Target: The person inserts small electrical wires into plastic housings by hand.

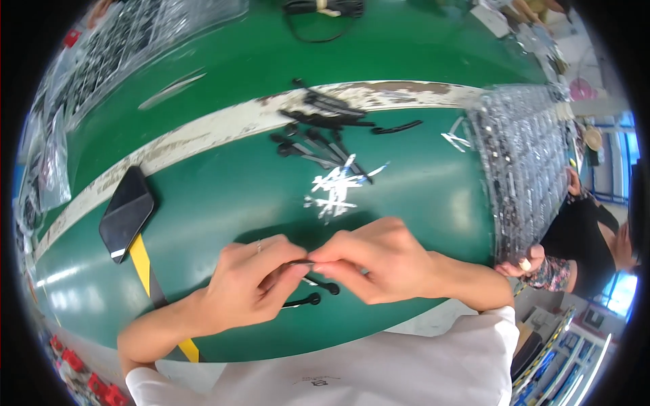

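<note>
My left hand [245, 283] and my right hand [380, 261] meet over the near part of the green table. Both pinch a small, thin dark strip [302, 262] between thumb and fingers; its exact kind is too small to make out. Just below my fingers lie black slender pieces with round ends [313, 298], partly hidden by my left hand. Beyond my hands is a loose pile of white strips [334, 189]. Behind it lie several similar black pieces [318, 147] and a further dark bunch [332, 107], with one black strip [397, 127] apart to the right.
A dark flat slab like a phone [128, 211] lies at left, above yellow-and-black tape [140, 264]. Clear plastic trays [518, 169] line the right edge, where a co-worker's hand [528, 260] rests nearby. More trays [145, 40] and a black cable coil [342, 8] are at the far side.
</note>
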A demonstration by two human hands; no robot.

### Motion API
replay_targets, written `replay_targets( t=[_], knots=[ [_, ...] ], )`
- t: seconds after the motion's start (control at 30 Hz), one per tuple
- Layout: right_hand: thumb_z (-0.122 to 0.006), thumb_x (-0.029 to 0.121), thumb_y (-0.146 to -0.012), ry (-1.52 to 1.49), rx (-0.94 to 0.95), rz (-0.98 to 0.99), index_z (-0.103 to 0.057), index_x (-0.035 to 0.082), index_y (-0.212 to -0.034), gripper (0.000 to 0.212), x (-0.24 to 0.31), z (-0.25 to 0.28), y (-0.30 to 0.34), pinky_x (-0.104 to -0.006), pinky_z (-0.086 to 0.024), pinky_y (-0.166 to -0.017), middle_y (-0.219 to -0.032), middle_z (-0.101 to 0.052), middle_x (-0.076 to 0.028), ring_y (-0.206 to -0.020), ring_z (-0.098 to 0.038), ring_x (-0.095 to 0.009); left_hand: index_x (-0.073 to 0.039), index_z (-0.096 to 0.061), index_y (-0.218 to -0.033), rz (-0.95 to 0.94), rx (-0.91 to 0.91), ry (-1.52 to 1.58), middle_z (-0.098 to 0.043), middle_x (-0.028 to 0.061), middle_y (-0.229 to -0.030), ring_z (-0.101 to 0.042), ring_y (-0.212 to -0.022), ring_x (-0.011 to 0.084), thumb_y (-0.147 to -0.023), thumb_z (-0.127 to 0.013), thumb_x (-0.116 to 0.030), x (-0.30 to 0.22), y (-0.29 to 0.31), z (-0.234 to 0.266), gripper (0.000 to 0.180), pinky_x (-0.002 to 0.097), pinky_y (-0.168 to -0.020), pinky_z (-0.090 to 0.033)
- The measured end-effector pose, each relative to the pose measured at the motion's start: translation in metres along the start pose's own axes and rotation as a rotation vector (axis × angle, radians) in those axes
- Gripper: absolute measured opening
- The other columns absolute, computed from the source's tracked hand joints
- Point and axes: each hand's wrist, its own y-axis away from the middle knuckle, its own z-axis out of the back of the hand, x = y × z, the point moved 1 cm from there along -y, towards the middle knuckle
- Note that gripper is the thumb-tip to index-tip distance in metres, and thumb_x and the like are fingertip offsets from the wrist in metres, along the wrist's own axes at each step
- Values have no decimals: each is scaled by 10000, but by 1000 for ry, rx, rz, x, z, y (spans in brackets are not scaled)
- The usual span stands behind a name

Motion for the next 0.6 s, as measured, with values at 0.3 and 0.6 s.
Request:
replay_targets(
  t=[0.3, 0.6],
  knots=[
    [-666, 50, -772, 399, 137, 147, -565, 52, -803, 106, 4, 5, 4, -330, -414, -453, -648, -454, -41, -526, -493, -197, -7, -673, -948, -108, 29, -203, -554, 66, -753, -476, -481, 202, -841, -683, 45, -4, 2, -3, 119, 310, -429, -361],
    [-678, 40, -726, 379, 76, 204, -565, 57, -778, 125, -5, -8, 10, -325, -404, -457, -628, -432, -34, -521, -478, -192, -10, -673, -953, -142, -17, -231, -559, 68, -763, -510, -498, 206, -844, -654, 58, -6, -1, -7, 130, 319, -439, -388]
  ],
)
